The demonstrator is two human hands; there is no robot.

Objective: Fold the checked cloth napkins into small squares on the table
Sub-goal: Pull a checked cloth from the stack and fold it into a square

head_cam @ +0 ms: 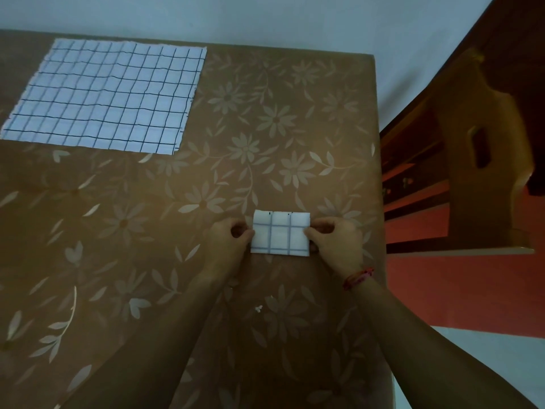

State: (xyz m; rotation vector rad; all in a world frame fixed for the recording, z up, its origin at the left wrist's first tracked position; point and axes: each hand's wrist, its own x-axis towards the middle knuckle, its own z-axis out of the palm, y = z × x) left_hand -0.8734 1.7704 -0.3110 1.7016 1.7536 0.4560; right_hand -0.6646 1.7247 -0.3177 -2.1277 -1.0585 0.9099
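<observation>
A small folded checked napkin (280, 233), white with dark lines, lies on the brown floral table (206, 178) near its right side. My left hand (228, 242) pinches the napkin's left edge with thumb and fingertips. At the opposite edge my right hand (334, 240) pinches the cloth the same way; a red thread band sits on that wrist. A second checked napkin (106, 95) lies spread flat and unfolded at the far left of the table.
The table's right edge (379, 184) runs close beside my right hand. Beyond it stand a wooden chair (477, 149) and red floor. A pale wall (236, 22) backs the table's far edge.
</observation>
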